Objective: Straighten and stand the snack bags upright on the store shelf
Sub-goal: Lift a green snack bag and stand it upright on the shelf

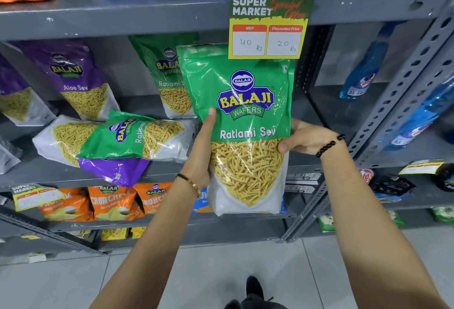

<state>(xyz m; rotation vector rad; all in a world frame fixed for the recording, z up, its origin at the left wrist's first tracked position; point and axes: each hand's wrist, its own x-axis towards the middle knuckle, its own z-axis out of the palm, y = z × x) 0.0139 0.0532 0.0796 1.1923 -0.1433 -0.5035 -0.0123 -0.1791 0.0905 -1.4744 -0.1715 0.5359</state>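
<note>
Head view: both hands clasp the green Ratlami Sev bag (242,122) upright, off the shelf (172,168) — left hand (201,154) and right hand (305,139) each pinching a side. One green bag (169,80) and purple bags (78,83) stand behind. Two fallen bags (118,144) remain, so roughly half is done.

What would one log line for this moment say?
left hand, right hand: hold green sev bag upright | shelf: two bags flat | placed: not yet

Single head view, looking forward-down, close to grey shelf (122,11), floor below.
</note>
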